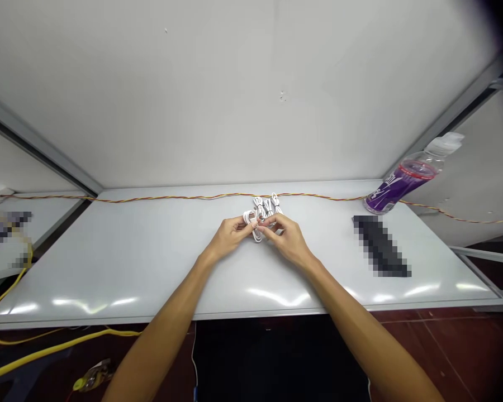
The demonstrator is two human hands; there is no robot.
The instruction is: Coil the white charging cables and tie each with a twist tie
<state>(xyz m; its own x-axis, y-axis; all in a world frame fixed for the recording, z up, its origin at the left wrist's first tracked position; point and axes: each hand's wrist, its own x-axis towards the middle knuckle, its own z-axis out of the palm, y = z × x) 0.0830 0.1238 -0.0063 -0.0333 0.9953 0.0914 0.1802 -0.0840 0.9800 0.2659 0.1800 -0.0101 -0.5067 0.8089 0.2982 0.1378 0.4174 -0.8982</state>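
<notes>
A coiled white cable (257, 235) is held between both hands above the middle of the table. My left hand (231, 233) grips the coil from the left, its thumb on top. From the right, the thumb and fingertips of my right hand (285, 237) pinch at the middle of the same coil; the exact spot is covered by the fingers. Just behind the hands lie several bundled white cables (268, 207), each gathered at its waist with a dark tie.
A twisted red-and-yellow wire (184, 197) runs along the back of the white table (121, 257). On the right stand a purple-labelled bottle (402, 181) and a blurred dark flat object (381, 247). A yellow cable (58, 350) hangs at lower left, near a bottle (93, 377) on the floor.
</notes>
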